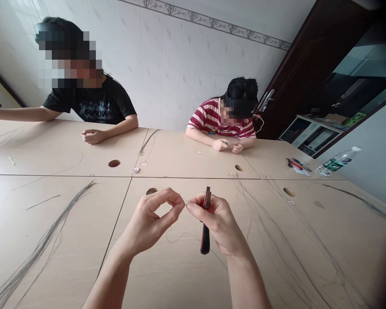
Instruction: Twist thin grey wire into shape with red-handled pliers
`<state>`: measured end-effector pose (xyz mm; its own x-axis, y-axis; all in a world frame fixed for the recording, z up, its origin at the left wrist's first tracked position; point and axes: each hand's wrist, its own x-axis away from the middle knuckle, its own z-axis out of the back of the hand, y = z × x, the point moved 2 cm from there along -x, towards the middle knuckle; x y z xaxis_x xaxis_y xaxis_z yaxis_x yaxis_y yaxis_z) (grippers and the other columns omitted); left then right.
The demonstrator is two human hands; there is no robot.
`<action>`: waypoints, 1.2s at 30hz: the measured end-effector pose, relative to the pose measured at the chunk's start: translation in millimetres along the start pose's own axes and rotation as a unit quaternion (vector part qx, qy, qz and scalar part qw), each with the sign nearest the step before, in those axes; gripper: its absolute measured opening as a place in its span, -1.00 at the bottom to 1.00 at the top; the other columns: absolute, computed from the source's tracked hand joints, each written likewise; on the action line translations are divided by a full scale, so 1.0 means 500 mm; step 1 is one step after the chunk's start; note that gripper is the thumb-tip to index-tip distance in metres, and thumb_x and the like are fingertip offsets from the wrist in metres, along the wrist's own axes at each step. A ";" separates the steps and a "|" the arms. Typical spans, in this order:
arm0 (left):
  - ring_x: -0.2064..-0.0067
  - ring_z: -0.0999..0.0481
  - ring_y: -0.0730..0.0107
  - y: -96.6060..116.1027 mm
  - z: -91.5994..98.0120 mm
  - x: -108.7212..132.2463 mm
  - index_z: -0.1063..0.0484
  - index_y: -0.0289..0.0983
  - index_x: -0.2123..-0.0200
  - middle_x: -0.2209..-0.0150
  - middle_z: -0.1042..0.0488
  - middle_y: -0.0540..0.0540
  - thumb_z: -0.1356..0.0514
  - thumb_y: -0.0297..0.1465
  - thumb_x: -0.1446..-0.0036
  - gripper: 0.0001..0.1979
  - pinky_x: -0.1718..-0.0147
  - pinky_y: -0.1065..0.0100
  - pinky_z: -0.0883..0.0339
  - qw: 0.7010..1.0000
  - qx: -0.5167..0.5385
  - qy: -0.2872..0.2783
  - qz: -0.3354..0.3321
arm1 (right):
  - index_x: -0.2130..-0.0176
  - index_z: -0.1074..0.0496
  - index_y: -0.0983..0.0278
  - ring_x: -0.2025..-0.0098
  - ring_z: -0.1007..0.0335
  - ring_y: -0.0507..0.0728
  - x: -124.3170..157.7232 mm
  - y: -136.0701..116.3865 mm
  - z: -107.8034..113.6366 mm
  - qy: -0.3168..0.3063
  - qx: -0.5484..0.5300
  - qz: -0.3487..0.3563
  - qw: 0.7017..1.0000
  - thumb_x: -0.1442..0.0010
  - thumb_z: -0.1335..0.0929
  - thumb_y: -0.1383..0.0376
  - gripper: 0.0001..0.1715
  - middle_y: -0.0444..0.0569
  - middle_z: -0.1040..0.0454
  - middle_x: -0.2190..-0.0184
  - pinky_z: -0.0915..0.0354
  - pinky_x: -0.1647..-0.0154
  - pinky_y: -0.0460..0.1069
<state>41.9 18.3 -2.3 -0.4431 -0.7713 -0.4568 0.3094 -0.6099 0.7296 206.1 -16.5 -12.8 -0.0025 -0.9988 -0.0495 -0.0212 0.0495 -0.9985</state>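
Observation:
Just above the table, my left hand (148,223) pinches with thumb and forefinger, closed on what looks like the end of a thin dark cord. My right hand (220,223) is closed around pliers (205,238) with black and red handles, their jaws pointing away from me. Its thumb and forefinger also pinch together, almost touching my left fingertips. From between my hands a thin cord (180,237) seems to loop down toward the tabletop. Whatever tiny piece is between the fingertips is too small to make out.
Bundles of thin cords lie left (62,214) and right (260,214). The table (167,274) has seams and round holes. Two people (93,103) sit opposite, one handling something small. A plastic bottle (336,163) and red-handled tool (296,165) lie far right.

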 end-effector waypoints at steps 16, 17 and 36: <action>0.41 -0.39 0.53 -0.010 0.000 0.002 -0.39 -0.21 0.42 0.46 -0.41 0.07 -0.13 -0.43 -0.23 -0.85 0.42 0.48 -0.27 0.999 0.025 -0.004 0.027 | 0.43 -0.42 0.27 0.47 0.02 0.00 0.001 -0.001 0.005 0.011 0.042 0.016 0.999 -0.18 -0.38 0.13 -0.73 -0.19 -0.13 0.55 0.00 0.45 -0.06; 0.42 -0.39 0.53 -0.010 0.001 0.002 -0.38 -0.21 0.42 0.46 -0.41 0.07 -0.13 -0.43 -0.23 -0.85 0.43 0.48 -0.26 0.999 0.024 -0.004 0.026 | 0.43 -0.43 0.27 0.47 0.01 0.00 0.001 -0.001 0.003 0.000 0.042 0.012 0.999 -0.18 -0.39 0.14 -0.73 -0.19 -0.13 0.55 0.00 0.44 -0.06; 0.38 -0.40 0.47 -0.013 0.001 0.001 -0.40 -0.23 0.42 0.45 -0.45 0.03 -0.13 -0.40 -0.23 -0.84 0.45 0.47 -0.25 0.997 0.039 -0.024 0.055 | 0.31 -0.42 0.24 0.46 -0.12 0.02 0.014 -0.021 0.007 0.048 0.103 0.026 0.993 -0.14 -0.40 0.16 -0.81 -0.16 -0.25 0.52 -0.15 0.42 -0.06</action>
<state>39.4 21.6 -7.0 -0.4503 -0.8223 -0.3479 0.2929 -0.5042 0.8124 209.7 -24.1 -2.5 -0.0929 -0.9896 -0.1096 0.1869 0.0908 -0.9782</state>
